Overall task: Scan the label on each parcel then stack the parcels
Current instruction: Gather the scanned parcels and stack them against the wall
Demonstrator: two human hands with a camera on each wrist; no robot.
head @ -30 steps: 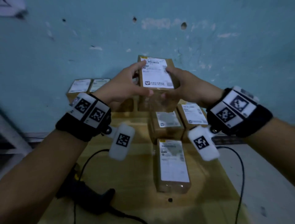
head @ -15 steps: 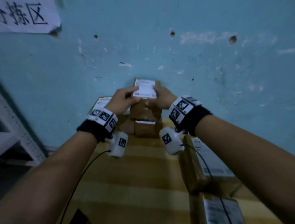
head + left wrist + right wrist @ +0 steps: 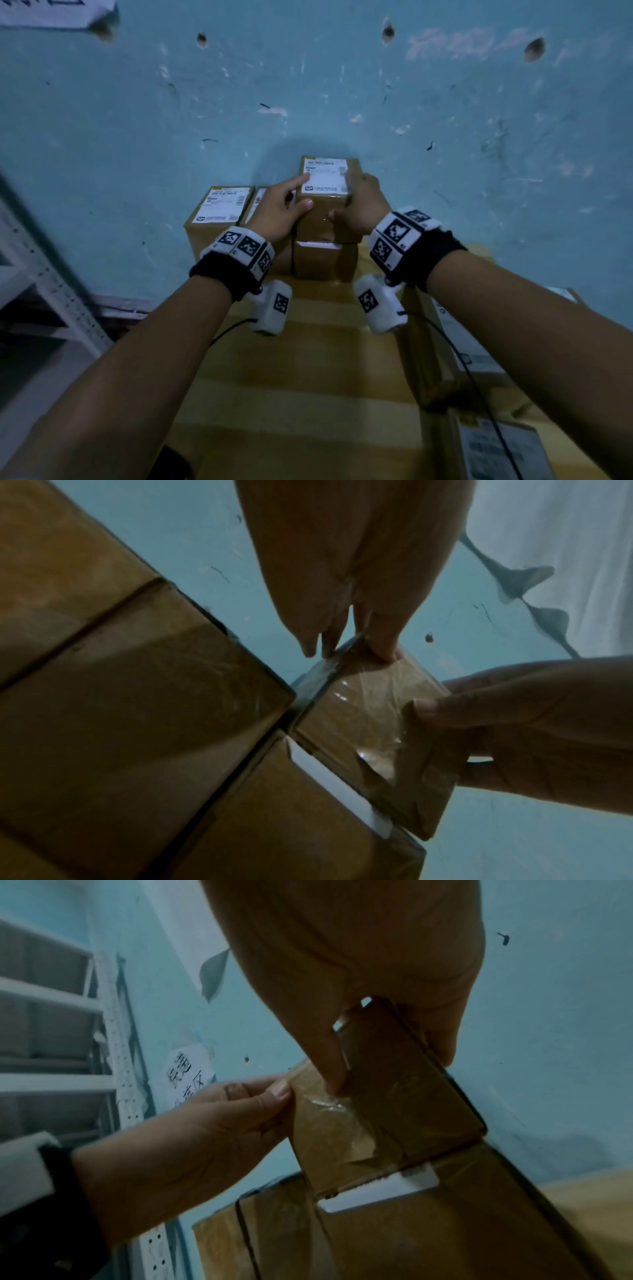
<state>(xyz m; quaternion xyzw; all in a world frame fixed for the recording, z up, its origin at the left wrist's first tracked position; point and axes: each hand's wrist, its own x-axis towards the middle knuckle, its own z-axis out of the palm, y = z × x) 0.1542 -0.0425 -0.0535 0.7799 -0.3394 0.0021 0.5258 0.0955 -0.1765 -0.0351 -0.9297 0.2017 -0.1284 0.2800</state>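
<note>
A brown cardboard parcel [image 3: 327, 202] with a white label on top sits on a second brown parcel [image 3: 325, 262] at the back of the wooden table, against the blue wall. My left hand [image 3: 301, 192] grips its left side, thumb on the front face. My right hand [image 3: 349, 198] grips its right side the same way. In the left wrist view, the left hand's fingertips [image 3: 383, 647] press the taped parcel [image 3: 363, 710]. In the right wrist view, the right hand's thumb [image 3: 330, 1069] lies on the parcel [image 3: 404, 1091], which overhangs the lower parcel's [image 3: 445, 1231] label.
Two more labelled parcels [image 3: 219, 212] stand side by side just left of the stack. Further parcels [image 3: 466, 346] [image 3: 500, 448] lie along the right side of the table [image 3: 308, 377]. A white metal rack [image 3: 37, 291] stands left of the table. Wrist-camera cables hang over the table.
Both hands carried the parcel from above the table's middle to the back wall and set it on the lower parcel. In the last half second it has barely moved.
</note>
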